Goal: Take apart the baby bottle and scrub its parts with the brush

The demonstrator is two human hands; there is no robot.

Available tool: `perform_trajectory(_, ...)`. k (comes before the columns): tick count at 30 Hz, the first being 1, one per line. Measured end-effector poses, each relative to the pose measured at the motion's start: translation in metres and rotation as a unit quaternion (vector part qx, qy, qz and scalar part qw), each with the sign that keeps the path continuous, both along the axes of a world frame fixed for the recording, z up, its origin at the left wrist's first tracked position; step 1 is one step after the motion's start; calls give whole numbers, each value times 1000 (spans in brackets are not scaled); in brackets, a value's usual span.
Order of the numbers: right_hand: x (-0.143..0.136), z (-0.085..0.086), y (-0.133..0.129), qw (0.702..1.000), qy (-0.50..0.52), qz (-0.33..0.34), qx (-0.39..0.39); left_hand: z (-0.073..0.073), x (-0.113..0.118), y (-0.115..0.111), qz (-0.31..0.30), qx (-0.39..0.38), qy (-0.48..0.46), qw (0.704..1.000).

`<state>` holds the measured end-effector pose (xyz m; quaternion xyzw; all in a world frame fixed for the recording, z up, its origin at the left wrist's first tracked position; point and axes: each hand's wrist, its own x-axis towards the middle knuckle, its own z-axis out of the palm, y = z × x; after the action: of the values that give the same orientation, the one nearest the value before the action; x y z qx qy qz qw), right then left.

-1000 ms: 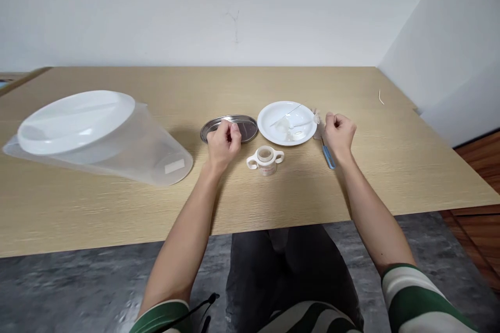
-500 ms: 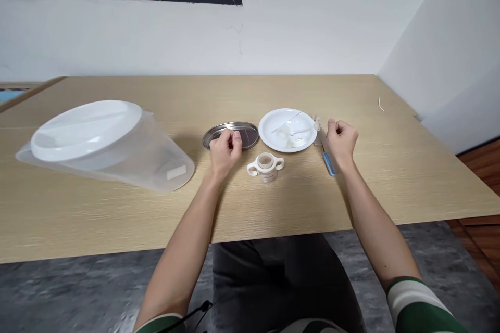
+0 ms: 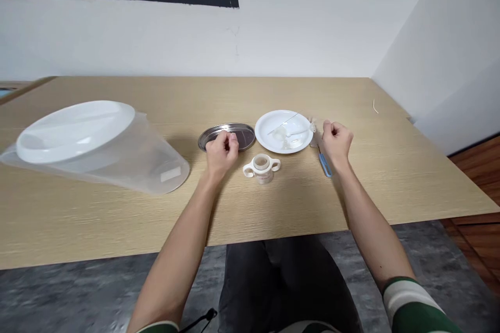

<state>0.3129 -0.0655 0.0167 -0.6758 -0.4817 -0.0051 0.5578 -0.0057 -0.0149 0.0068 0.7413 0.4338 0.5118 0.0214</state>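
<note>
My left hand (image 3: pixel 221 155) is closed in a fist at the near edge of an oval metal tray (image 3: pixel 246 136), covering part of it. My right hand (image 3: pixel 337 141), also a fist, is to the right of a white plate (image 3: pixel 261 130). No object shows in either fist. Between my hands stands a small clear cup with a white two-handled ring (image 3: pixel 264 177). Beside my right hand lies a blue-handled tool (image 3: pixel 325 165); its far end is hard to make out. On the plate are a thin stick, a small white spoon-like piece (image 3: pixel 299 132) and translucent bits.
A large translucent pitcher with a white lid (image 3: pixel 74 132) lies tilted on the left of the wooden table (image 3: pixel 250 218). A thin pale strip (image 3: pixel 375 106) is at the far right. A white wall (image 3: pixel 304 26) rises behind the table.
The view has shifted slightly, so the things on the table appear a little further left. Both fists keep their places beside the tray and the plate.
</note>
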Motion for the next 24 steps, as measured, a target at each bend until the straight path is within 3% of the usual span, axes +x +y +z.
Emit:
perform_trajectory(11,1,-1,0,1000,-3,2,0,-1,2,0,-23,34,8,999)
perform_trajectory(24,-1,4,-2,1000,1,1,-12,-4,0,3,-15,12,13,1000)
